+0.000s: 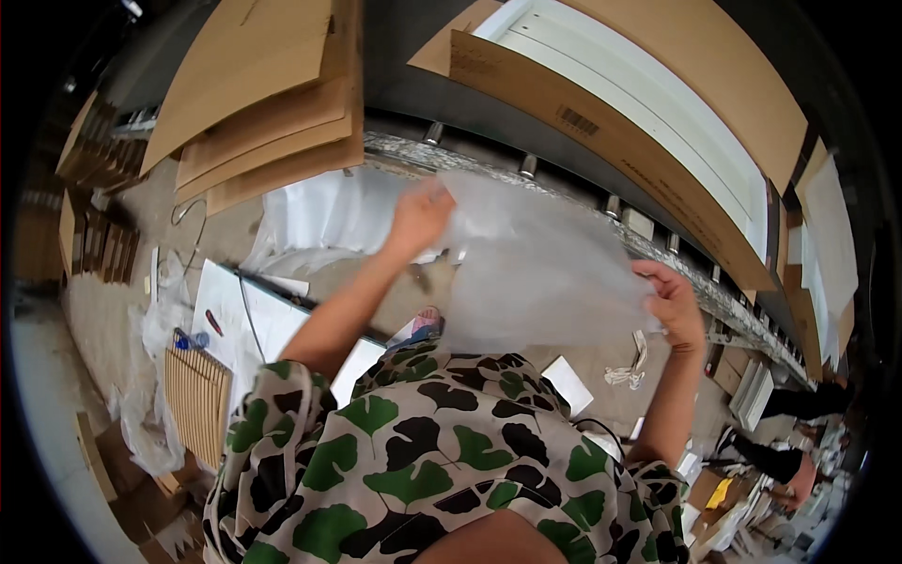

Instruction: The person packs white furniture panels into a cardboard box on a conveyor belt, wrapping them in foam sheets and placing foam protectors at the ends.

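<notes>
A translucent white sheet (536,273), of thin foam or plastic, is stretched between my hands in front of my waist. My left hand (423,218) pinches its upper left corner, close to the conveyor edge. At the right end, my right hand (672,303) grips the sheet with thumb and fingers. Just beyond it lies a long open cardboard box (601,132) on the roller conveyor (528,167), holding white panels (564,47). More translucent sheeting (324,211) hangs down left of my left hand.
Stacked flat cardboard (268,70) juts over the conveyor at upper left. A white board (225,305) with a red-handled tool (214,322) lies at left, near a corrugated pad (195,404). Crumpled plastic (150,414) litters the floor. Another person (789,461) is at far right.
</notes>
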The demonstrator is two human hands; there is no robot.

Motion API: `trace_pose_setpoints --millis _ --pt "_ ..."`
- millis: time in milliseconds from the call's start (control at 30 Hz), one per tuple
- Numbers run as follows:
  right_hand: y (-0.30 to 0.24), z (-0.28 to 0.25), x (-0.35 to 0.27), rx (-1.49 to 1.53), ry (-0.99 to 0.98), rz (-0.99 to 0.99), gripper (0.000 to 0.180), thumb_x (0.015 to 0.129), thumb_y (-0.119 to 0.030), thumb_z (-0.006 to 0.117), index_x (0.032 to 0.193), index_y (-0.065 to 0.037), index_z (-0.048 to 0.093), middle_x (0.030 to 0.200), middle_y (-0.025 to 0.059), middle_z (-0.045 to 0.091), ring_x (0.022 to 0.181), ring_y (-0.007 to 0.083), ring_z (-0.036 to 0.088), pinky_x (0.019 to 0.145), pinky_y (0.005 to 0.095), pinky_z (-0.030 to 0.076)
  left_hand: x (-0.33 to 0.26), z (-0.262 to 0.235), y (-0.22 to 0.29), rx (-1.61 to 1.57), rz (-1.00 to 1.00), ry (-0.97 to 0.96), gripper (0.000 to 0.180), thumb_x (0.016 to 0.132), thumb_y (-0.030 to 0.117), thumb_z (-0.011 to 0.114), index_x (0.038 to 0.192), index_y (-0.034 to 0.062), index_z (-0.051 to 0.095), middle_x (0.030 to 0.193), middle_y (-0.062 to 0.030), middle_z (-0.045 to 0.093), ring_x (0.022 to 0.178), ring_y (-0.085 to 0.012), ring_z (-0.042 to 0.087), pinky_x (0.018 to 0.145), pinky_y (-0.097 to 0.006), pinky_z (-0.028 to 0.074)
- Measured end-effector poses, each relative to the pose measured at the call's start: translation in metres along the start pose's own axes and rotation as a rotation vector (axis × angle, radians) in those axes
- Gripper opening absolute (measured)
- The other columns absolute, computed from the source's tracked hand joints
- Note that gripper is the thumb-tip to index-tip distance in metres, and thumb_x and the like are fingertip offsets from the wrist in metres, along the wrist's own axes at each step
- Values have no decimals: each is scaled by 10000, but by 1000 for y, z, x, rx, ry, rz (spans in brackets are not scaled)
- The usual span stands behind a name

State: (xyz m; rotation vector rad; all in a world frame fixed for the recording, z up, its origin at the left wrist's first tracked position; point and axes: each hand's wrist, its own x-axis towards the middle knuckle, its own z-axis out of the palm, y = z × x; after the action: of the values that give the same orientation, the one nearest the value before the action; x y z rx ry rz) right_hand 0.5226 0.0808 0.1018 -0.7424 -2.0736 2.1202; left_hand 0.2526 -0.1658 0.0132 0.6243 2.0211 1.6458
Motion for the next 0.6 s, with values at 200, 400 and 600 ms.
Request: trace_pose_setpoints --millis 200,400,600 --pt "-22 -59 -27 131 571 -341 813 689 -323 743 1329 -41 329 1287 114 455 1099 188 487 881 282 406 49 20 124 19 348 -119 255 843 247 590 869 -4 632 648 4 581 593 -49 484 536 -236 411" --pt "53 43 -48 -432 713 -402 789 720 -324 716 1340 -47 314 1250 144 472 1095 233 487 909 340 383 67 52 184 22 401 -62 413 837 405 579 738 5 602 564 8 512 535 -62 432 494 -247 361" --pt "186 -6 -63 -73 845 79 303 807 -234 612 976 16 583 819 60 642 771 156 581 730 289 451 91 25 173 388 412 -143 450 832 440 573 748 -1 611 579 -10 536 549 -88 461 517 -252 377"
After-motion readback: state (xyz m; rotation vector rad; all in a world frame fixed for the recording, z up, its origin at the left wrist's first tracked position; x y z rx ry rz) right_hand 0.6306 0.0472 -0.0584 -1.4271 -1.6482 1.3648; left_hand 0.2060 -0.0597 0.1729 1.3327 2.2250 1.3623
